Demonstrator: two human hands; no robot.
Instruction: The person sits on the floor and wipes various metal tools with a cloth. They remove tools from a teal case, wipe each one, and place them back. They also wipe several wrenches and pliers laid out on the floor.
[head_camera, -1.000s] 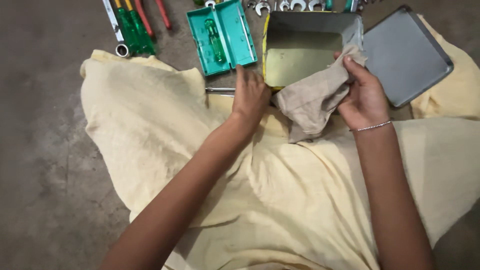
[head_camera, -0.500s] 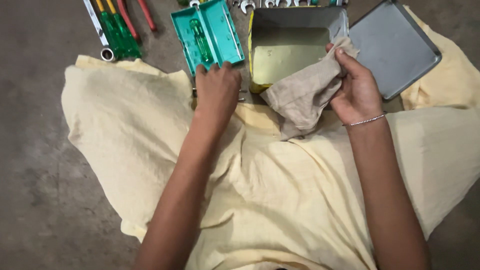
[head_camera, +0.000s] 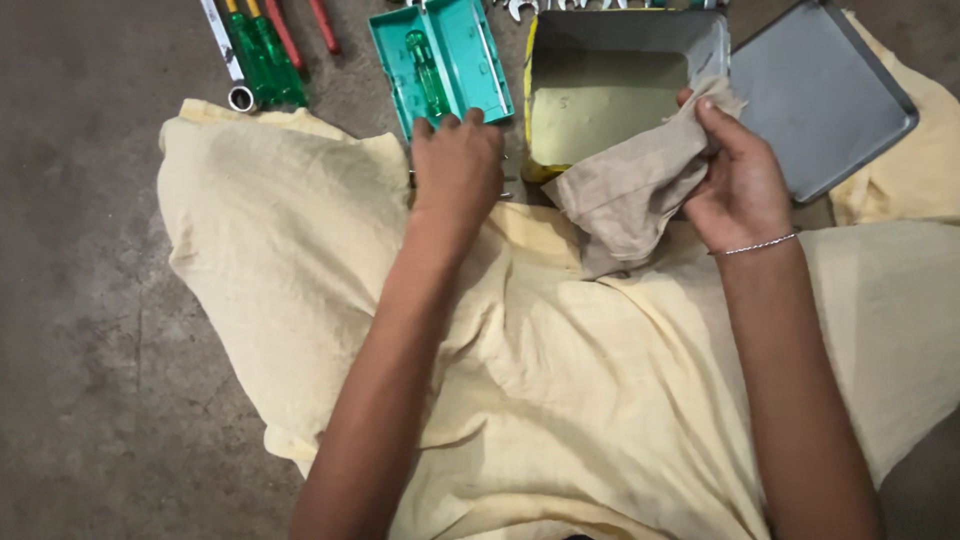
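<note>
Head view, looking straight down at our lap and the floor (head_camera: 90, 330). Our left hand (head_camera: 457, 165) sits upper centre of the frame, palm down, fingers curled, fingertips touching the near edge of the open teal case (head_camera: 442, 62). A thin metal tool (head_camera: 505, 190) pokes out just beside this hand; we cannot tell whether the hand grips it. 1 green-handled screwdriver (head_camera: 425, 58) lies inside the case.

Our right hand (head_camera: 738, 185), upper right of centre, is closed on a beige rag (head_camera: 630, 195), thumb and fingers pinching its top corner against the near right corner of the open metal box (head_camera: 615, 95). The rag hangs over the box's near wall and down onto the yellow cloth (head_camera: 560, 380) covering our lap.

Grey lid (head_camera: 820, 95) lies just right of the box, upper right. 2 green screwdrivers (head_camera: 265, 65) and red-handled pliers (head_camera: 305, 25) lie at upper left on the floor.
</note>
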